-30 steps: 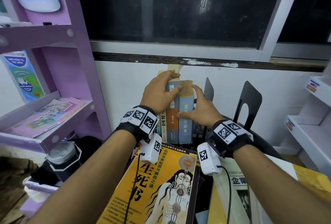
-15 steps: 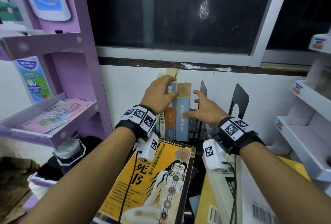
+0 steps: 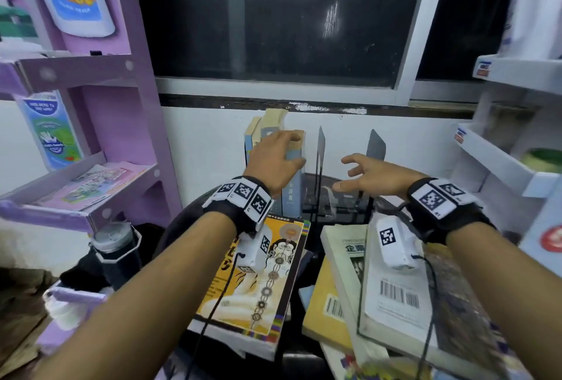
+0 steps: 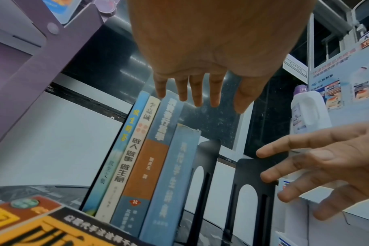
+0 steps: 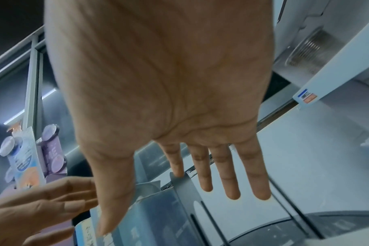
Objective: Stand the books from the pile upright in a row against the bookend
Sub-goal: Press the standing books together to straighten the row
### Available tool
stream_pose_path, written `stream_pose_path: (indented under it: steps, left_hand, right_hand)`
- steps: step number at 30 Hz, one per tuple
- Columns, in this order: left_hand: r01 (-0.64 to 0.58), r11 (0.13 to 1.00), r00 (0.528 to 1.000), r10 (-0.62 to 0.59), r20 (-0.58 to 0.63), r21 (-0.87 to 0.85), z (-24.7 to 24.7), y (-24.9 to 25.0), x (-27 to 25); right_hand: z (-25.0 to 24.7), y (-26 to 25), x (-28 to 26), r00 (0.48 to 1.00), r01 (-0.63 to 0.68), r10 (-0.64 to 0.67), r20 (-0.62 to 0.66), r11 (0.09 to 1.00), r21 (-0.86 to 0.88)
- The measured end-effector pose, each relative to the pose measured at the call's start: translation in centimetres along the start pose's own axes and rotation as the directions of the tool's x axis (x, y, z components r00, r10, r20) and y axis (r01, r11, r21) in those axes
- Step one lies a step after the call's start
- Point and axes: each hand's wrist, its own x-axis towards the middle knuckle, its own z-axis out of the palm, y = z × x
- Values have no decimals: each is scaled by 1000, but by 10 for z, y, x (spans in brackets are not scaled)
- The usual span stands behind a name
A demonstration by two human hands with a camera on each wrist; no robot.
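Several books [image 3: 292,194] stand upright in a row by the wall, their right end beside a black bookend [image 3: 320,151]. My left hand [image 3: 286,148] rests on the tops of this row [image 4: 158,166], fingers [image 4: 197,98] straight. My right hand [image 3: 349,172] hovers to the right of the row near a second bookend [image 3: 376,145], fingers spread and holding nothing. In the right wrist view, the right hand [image 5: 200,183] hangs above the first bookend [image 5: 183,191]. A yellow book [image 3: 267,285] lies flat under my left wrist. More books [image 3: 343,288] are piled flat under my right wrist.
A purple shelf unit [image 3: 100,142] stands at the left with leaflets on it. White shelves [image 3: 498,160] stand at the right. A grey-lidded flask [image 3: 114,245] sits low on the left. The dark window [image 3: 273,20] is above the wall.
My right hand has let go of the rightmost blue book and moved right, opening. The left hand stays on the tops of the row.
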Motion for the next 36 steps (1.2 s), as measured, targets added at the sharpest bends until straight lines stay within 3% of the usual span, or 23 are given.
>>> stream_pose_path:
  steps: [3,7,12,17,22,25,29,32,36]
  left_hand:
    - [37,999,988,-34,154,-17,8,15,-6]
    - [99,994,928,-73,365,-53,26,39,-10]
    - [187,971,821,-71,566,-148,54,63,-11]
    - [213,971,694,-73,716,-107,78,83,-12]
    - [154,987,589,-133,797,52,92,95,-16]
    - [135,989,591,-134,795,67,94,98,-17]
    - [125,991,542,-109,833,49,96,97,-17]
    - [125,992,539,-95,837,32,100,97,-17]
    - [131,991,502,-37,864,-33,101,104,-18]
  right_hand:
    - [-8,16,-16,998,-47,49,44,998,-35]
    - [-23,42,-34,990,-125,129,64,990,-64]
    - [-35,71,-52,969,-226,236,79,968,-112]
    - [-37,99,-66,946,-290,308,97,943,-164]
    - [-31,119,-74,923,-332,353,151,932,-149]
    - [-25,125,-73,916,-343,357,184,933,-108]
    - [-23,128,-72,916,-348,352,193,936,-56]
    - [-22,129,-74,914,-351,344,214,936,-7]
    - [-20,133,-73,933,-326,312,178,943,60]
